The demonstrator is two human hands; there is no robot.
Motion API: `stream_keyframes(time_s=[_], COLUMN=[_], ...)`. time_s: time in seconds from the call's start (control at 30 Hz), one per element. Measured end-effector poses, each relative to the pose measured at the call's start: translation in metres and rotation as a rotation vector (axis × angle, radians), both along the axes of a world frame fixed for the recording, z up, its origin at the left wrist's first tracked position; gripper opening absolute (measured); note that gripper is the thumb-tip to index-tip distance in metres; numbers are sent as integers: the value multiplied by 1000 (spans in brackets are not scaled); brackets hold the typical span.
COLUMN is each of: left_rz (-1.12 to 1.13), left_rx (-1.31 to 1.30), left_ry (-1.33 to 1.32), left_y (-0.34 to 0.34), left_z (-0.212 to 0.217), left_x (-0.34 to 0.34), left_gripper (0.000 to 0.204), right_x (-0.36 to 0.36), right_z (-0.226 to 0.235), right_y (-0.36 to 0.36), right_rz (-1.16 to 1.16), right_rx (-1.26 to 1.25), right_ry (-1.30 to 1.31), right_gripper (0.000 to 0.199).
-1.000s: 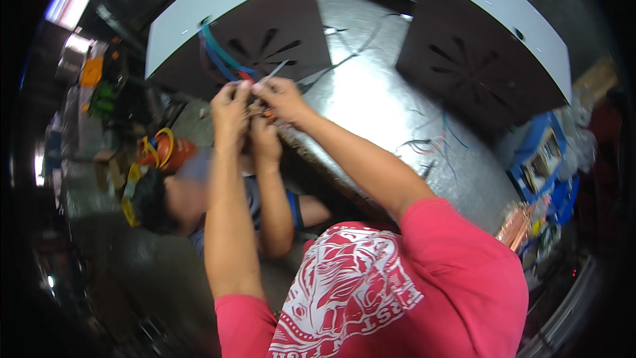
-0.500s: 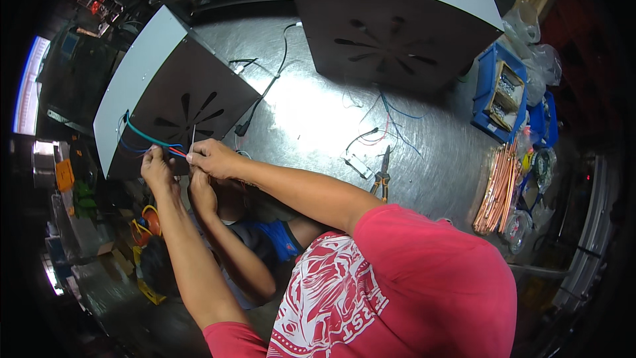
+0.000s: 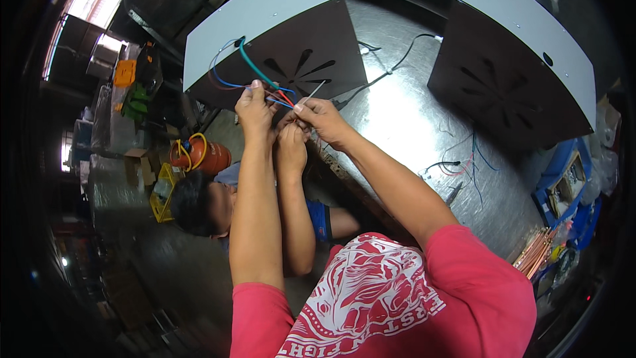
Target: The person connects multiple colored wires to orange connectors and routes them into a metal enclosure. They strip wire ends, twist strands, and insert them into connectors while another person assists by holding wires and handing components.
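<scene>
Blue, red & green wire bundle [image 3: 268,89] off the grey metal box [image 3: 265,20]: my left hand [image 3: 255,109] pinches it shut; right hand [image 3: 318,118] closed on a thin probe [image 3: 315,89], I think. Slip = shorted or yanked wires.

Both forearms rise from the lower edge, bare below red short sleeves, and converge toward upper centre. Left hand [image 3: 254,107] raised on a near-vertical forearm, back of hand to the camera, fingers curled shut in a pinch; right hand [image 3: 320,119] comes in on a diagonal from the right shoulder, elbow bent, thumb and forefinger pressed together at the tips. The two hands sit just beside each other, knuckles nearly level.
</scene>
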State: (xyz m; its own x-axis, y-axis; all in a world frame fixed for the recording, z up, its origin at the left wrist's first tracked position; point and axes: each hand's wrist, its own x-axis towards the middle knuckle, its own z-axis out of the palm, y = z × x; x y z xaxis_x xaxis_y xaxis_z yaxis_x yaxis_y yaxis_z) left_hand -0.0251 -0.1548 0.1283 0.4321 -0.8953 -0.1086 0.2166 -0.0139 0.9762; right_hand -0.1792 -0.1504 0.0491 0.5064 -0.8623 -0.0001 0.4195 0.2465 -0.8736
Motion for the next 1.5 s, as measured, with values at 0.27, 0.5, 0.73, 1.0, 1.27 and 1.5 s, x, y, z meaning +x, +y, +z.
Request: stream_keyframes(time_s=[0.27, 0.5, 0.73, 1.0, 1.27, 1.5], left_rz=[92, 109, -84, -258, -294, -319], left_rx=[-59, 33, 209, 202, 221, 189], left_ry=[45, -297, -463, -376, -467, -419], left_y=[-9, -1, 5, 14, 22, 10], left_z=[30, 68, -2, -2, 33, 13], left_x=[30, 62, 41, 32, -5, -15], left_gripper=[24, 26, 19, 25, 30, 28], right_x=[-1, -19, -13, -13, -15, -11], right_z=[3, 5, -1, -5, -7, -2], right_y=[3, 2, 0, -9, -17, -14], right_rz=[74, 128, 86, 125, 176, 128], right_rx=[51, 173, 212, 254, 217, 148], right_ry=[-181, -309, -342, -378, -274, -134], right_gripper=[30, 26, 27, 22, 22, 22])
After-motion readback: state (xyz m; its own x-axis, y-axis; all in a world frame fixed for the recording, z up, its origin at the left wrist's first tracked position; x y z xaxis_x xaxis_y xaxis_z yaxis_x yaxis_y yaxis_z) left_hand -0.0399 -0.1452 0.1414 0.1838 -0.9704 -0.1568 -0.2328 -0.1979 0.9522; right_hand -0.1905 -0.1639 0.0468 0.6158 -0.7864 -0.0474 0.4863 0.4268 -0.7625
